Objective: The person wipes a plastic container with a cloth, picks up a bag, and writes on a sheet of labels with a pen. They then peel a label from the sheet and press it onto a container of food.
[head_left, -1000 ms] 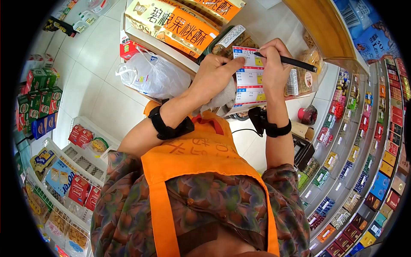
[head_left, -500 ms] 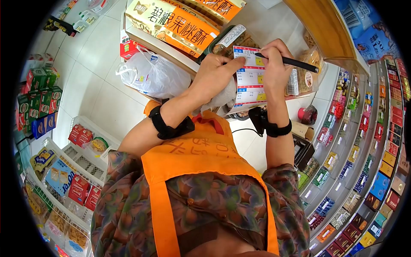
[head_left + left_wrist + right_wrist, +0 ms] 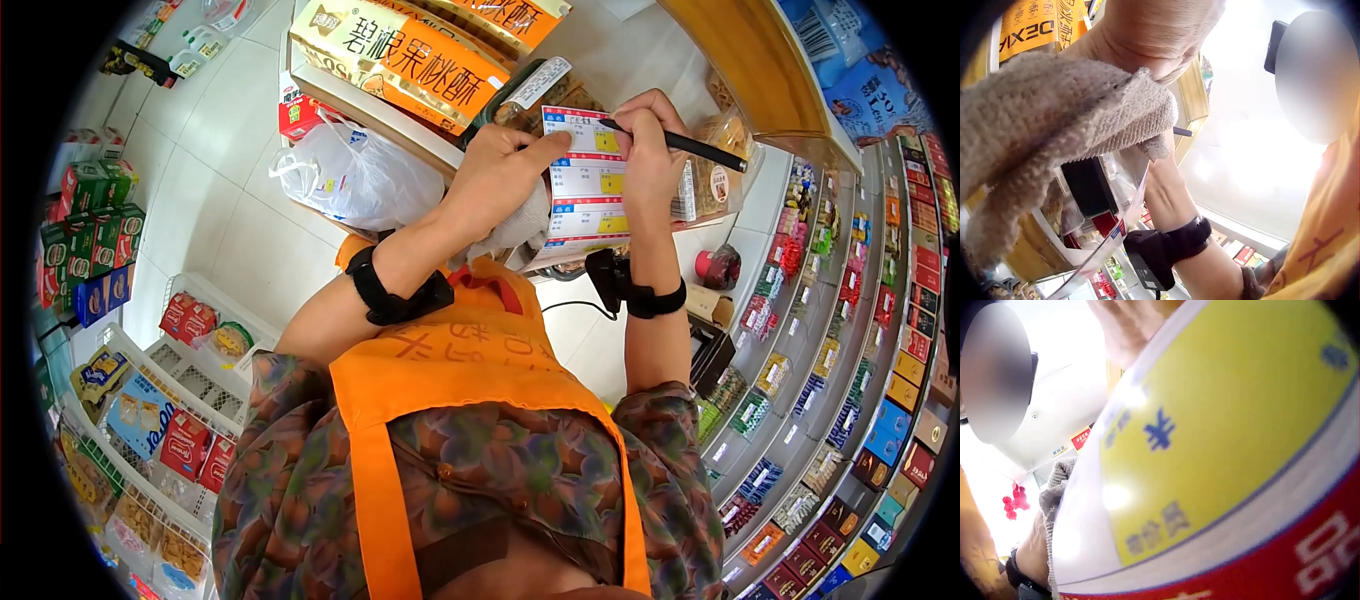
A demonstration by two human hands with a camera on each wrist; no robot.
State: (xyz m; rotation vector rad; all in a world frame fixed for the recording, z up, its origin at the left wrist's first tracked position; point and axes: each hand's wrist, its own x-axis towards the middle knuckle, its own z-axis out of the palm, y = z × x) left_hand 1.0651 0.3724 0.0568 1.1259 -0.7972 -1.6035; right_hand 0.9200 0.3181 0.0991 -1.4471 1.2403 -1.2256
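One pen in right hand, fingers curled | left hand pinches label sheet | likely writing; next needs steady sheet

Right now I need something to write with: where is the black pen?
In the head view, the black pen is upper right of centre, gripped in the right hand with its tip over the label sheet.

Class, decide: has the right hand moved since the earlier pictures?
Yes: the right hand has shifted slightly rightward, away from the orange packages in the head view.
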